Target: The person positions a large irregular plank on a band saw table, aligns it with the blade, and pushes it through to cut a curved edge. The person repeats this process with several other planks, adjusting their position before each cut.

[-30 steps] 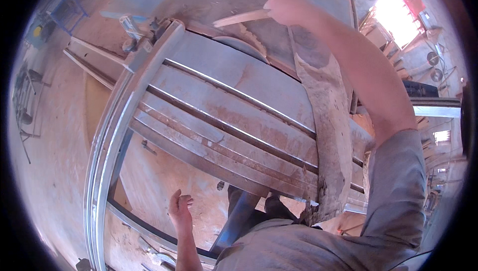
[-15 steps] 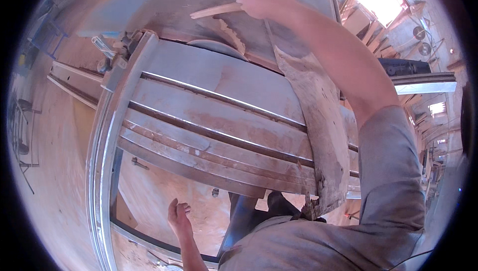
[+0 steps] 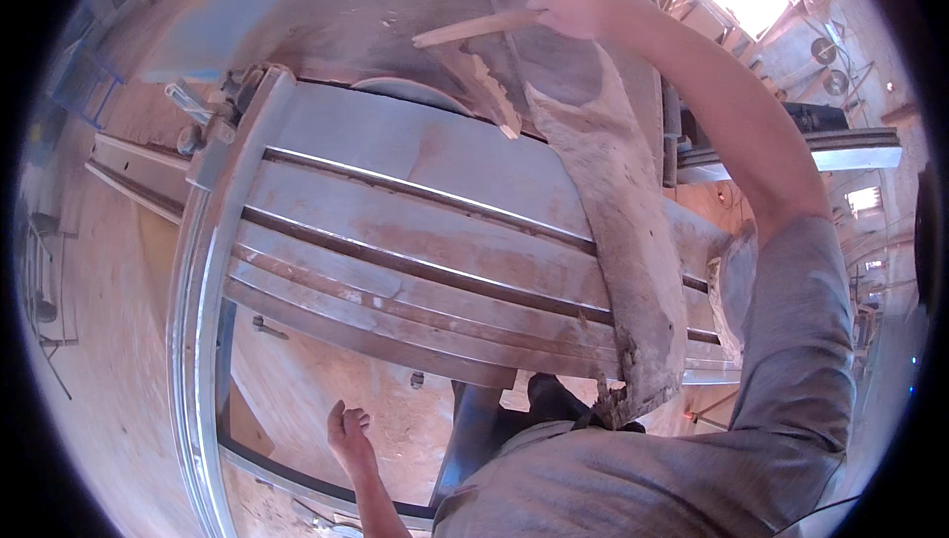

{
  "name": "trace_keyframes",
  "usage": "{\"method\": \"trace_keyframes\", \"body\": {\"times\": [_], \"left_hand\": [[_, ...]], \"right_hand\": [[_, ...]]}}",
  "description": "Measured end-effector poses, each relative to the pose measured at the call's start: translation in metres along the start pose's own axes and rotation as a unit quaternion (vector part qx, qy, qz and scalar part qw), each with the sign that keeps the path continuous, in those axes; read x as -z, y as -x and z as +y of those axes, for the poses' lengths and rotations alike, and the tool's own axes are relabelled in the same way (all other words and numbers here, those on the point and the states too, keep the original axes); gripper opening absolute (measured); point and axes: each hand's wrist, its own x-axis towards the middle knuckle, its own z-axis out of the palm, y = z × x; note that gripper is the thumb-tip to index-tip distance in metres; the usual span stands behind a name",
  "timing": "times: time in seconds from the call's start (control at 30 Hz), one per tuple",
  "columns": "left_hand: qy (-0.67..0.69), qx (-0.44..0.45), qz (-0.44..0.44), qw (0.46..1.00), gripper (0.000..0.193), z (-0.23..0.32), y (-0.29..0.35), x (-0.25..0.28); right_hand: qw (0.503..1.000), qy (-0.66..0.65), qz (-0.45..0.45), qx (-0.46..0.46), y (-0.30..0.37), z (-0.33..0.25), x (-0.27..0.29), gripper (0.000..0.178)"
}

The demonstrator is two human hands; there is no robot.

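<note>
My right hand [image 3: 575, 6] reaches across to the far side of a table saw, closed around one end of a thin wooden stick [image 3: 473, 29]. The stick's free end points left over a narrow, ragged-edged wood offcut [image 3: 496, 95]; whether they touch I cannot tell. That offcut lies just right of the round saw blade [image 3: 410, 93]. Under my right arm, a long live-edge wood slab [image 3: 633, 227] lies across the grooved metal table [image 3: 425, 177]. Low at the left, my left hand [image 3: 351, 431] hangs empty, its fingers loosely bent and apart.
A metal rail [image 3: 203, 311] runs along the table's left side, with a clamp-like fitting [image 3: 206, 113] at its far end. Another piece of wood [image 3: 733, 291] shows beside my right sleeve. Farther right lies a metal beam [image 3: 855, 153].
My right hand and the stick have moved right. The ragged offcut has shifted right and nearer, away from the blade. My left hand stays low, almost unchanged. The view has shifted slightly.
</note>
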Motion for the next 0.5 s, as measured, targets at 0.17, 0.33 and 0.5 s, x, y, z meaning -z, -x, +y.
{"method": "trace_keyframes", "body": {"times": [0.17, 0.33, 0.5], "left_hand": [[-0.144, -0.116, -0.094, 0.978, 0.029, 0.061, 0.041, -0.047], [-0.145, -0.269, -0.246, 0.920, 0.023, 0.088, 0.064, -0.131], [-0.233, -0.394, -0.260, 0.850, 0.028, 0.142, 0.077, -0.226]], "right_hand": [[0.996, -0.054, -0.066, -0.015, 0.049, 0.024, -0.001, 0.026], [0.996, -0.071, 0.004, -0.062, 0.071, 0.043, -0.007, 0.028], [0.997, -0.024, -0.069, -0.018, 0.081, 0.045, -0.010, 0.027]]}}
